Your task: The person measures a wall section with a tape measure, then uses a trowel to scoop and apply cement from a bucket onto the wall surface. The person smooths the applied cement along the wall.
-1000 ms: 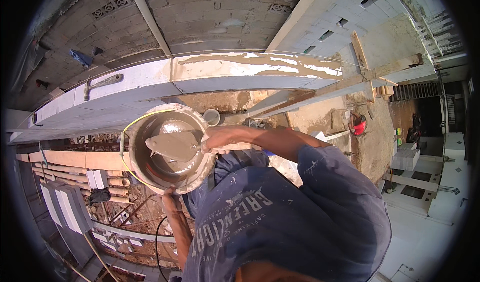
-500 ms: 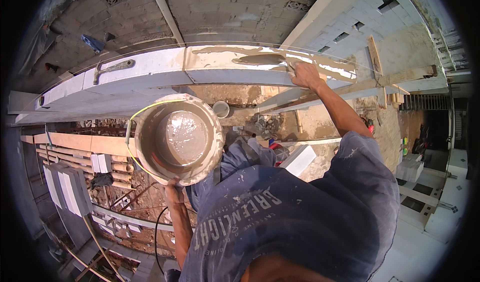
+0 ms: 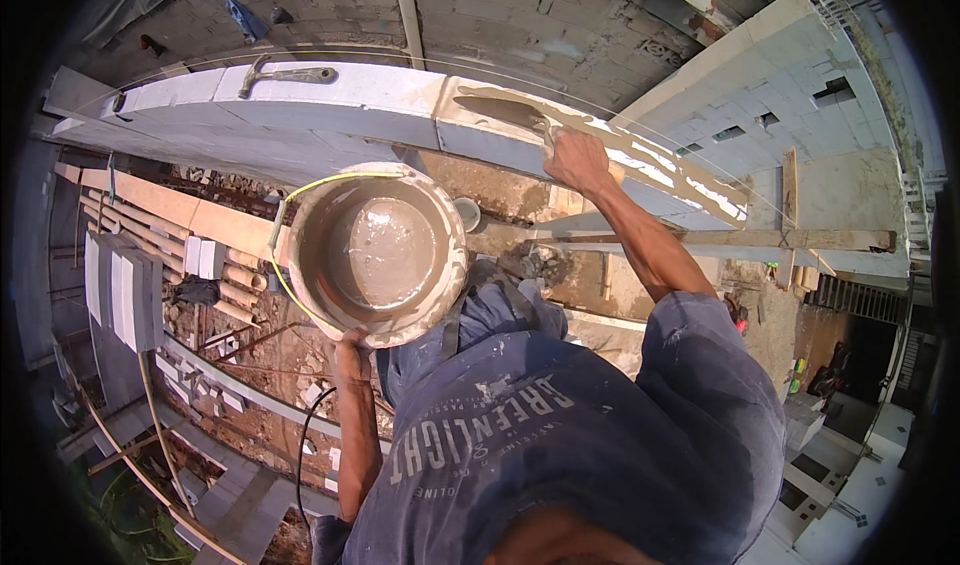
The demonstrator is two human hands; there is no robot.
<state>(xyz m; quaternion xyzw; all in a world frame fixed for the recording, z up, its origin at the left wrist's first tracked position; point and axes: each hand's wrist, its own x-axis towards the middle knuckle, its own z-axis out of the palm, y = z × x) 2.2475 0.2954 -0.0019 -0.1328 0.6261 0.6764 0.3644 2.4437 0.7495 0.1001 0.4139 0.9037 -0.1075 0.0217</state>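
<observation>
My left hand (image 3: 350, 350) grips from below a round bucket (image 3: 420, 330) half full of wet grey-brown mortar, held in front of my chest. My right hand (image 3: 575, 160) is stretched forward and shut on the handle of a trowel (image 3: 505, 110). Its blade lies flat on the top of a white block wall (image 3: 380, 95), on a strip of brown mortar that runs off to the right. The bucket has a thin yellow-green handle at its left side.
A metal hand tool (image 3: 285, 75) lies on the wall top to the left. A small round cup (image 3: 466, 213) sits just behind the bucket. Below are wooden planks (image 3: 160, 205), stacked white blocks (image 3: 125, 290), rubble and a long timber beam (image 3: 750, 237). The ground is far down.
My right hand lifted the loaded trowel out of the bucket and carried it forward and right onto the wall top. The bucket stayed in my left hand.
</observation>
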